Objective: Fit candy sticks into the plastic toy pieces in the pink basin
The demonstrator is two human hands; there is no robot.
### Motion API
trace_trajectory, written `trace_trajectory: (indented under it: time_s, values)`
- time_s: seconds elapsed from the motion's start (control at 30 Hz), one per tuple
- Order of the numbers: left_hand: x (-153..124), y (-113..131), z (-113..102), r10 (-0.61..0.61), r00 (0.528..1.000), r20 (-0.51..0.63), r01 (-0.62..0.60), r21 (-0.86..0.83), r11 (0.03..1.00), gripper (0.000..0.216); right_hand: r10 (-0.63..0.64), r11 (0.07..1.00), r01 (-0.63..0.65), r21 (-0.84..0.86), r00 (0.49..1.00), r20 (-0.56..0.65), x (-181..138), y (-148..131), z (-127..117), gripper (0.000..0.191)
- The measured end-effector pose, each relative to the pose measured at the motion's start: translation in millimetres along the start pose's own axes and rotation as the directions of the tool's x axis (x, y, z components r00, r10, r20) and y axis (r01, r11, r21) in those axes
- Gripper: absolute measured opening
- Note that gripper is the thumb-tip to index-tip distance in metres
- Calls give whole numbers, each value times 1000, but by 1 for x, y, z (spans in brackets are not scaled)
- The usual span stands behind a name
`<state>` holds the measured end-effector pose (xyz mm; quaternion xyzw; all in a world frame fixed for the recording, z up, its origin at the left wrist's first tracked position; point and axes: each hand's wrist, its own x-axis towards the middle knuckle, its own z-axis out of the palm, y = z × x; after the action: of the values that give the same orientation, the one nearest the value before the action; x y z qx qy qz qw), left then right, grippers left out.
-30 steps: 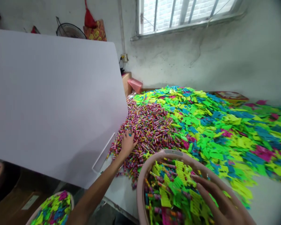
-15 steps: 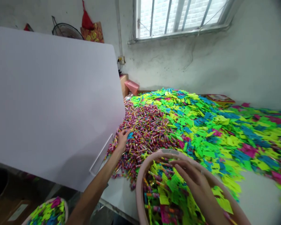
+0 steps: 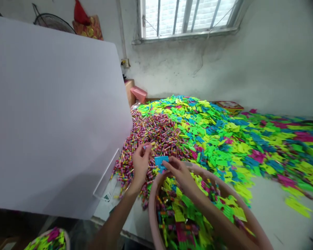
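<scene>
My left hand (image 3: 141, 160) is closed, with thumb and fingers pinching a small printed tube with a yellow end (image 3: 152, 144). It is held over a heap of similar pink and purple tubes (image 3: 163, 130). To its right, my right hand (image 3: 181, 172) pinches a flat blue plastic piece (image 3: 161, 160) by its right side, above the far left rim of a pink basin (image 3: 153, 208). The two held things are close but apart. In the basin lies a mix of green, yellow and pink plastic pieces (image 3: 189, 206) and tubes.
A large heap of bright flat plastic pieces (image 3: 219, 135) spreads over the white table (image 3: 263, 205) to the right. A big white panel (image 3: 57, 118) stands at the left. Below it, a second basin (image 3: 48, 239) holds more pieces. A barred window (image 3: 185, 17) is in the wall.
My right hand has moved left from over the basin and now shows the blue piece. My left hand has turned and lifted off the tube heap with a tube. The view has shifted slightly right.
</scene>
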<state>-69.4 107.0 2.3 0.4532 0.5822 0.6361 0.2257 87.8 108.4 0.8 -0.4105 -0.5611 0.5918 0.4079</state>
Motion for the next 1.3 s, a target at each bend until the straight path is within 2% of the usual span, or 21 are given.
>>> trace_trajectory:
  time_s: [0.1, 0.17, 0.23, 0.4, 0.53, 0.6, 0.77, 0.97, 1.03, 1.17, 1.3]
  values:
    - [33, -12, -14, 4, 1000, 11, -5, 119, 993, 20, 13, 1000, -13, 8, 1000, -25, -4, 0, -3, 49]
    - [41, -16, -20, 8, 998, 62, -19, 183, 983, 7, 16, 1000, -16, 11, 999, -29, -7, -2, -3, 47]
    - [32, -17, -22, 6, 993, 122, -32, 214, 976, 5, 23, 1000, -22, 15, 1000, -17, -11, -6, -2, 44]
    - [-24, -3, -22, 42, 963, 265, -77, 125, 989, 25, 48, 998, -49, 24, 998, 41, -27, -16, -6, 41]
    - [-50, 13, -28, 55, 967, 250, -61, 17, 998, 33, 81, 997, -82, 8, 993, 86, -41, -26, -12, 37]
    - [-55, 23, -32, 59, 965, 256, -61, -2, 998, 27, 85, 996, -84, -15, 992, 90, -47, -30, -16, 35]
    - [-66, 47, -36, 58, 928, 369, -39, -59, 997, 21, 13, 999, -12, -44, 1000, 20, -60, -38, -20, 29]
    - [-79, 58, -31, 0, 911, 413, 67, -147, 987, 20, -112, 985, 117, -130, 993, 42, -71, -41, -20, 24]
    - [-82, 61, -31, -2, 921, 390, 72, -164, 984, 21, -171, 963, 172, -206, 985, 23, -74, -41, -21, 22]
    - [-85, 68, -33, 13, 924, 382, 32, -111, 993, 20, -293, 884, 277, -376, 956, 15, -83, -42, -21, 13]
    - [-90, 74, -33, 85, 925, 371, -113, 54, 992, 16, -323, 841, 297, -452, 946, 22, -92, -46, -20, 13]
